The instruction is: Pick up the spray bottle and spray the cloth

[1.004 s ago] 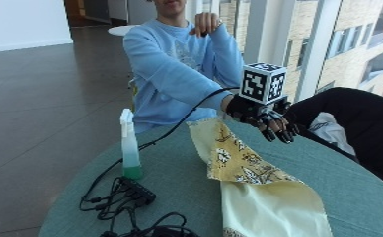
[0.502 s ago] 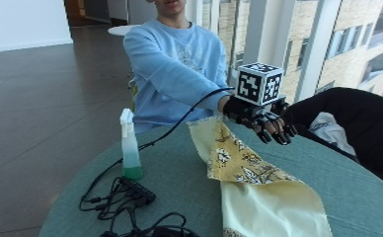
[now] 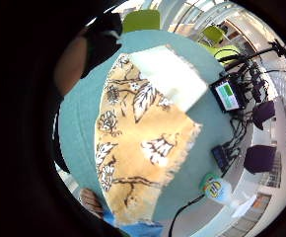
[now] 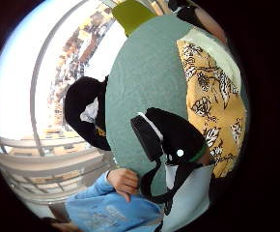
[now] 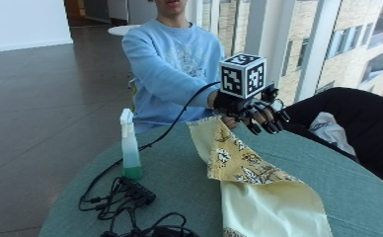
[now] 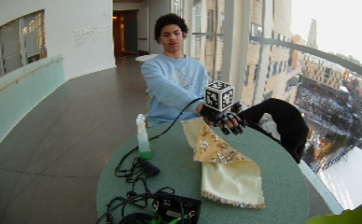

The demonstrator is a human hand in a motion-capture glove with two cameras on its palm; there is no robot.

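Gloved right hand (image 5: 256, 111) hangs in the air above the near-person end of the cloth (image 5: 244, 165), palm down, fingers spread & hanging only slightly bent; holds nothing, touches nothing; from the wide outside view it sits over the cloth's patterned end, well apart from the bottle.

Spray bottle (image 5: 130, 145) stands upright on the round green desk (image 5: 349, 182), w/ white trigger head, clear body, green liquid low down; it's off to the cloth's side, desk showing between them; palm view shows its base beside a black cable (image 3: 182, 215).

Cloth lies flat on desk: yellow w/ dark floral print at person's end, folded so the pale plain side (image 5: 270, 207) shows at the far end; fringed edge visible.

Bundle of black cables & a small black box (image 5: 135, 190) lie on desk just beside bottle; dark jacket (image 5: 359, 116) draped on chair past desk edge; person's bare hand (image 4: 124, 182) rests near the body, by desk edge.
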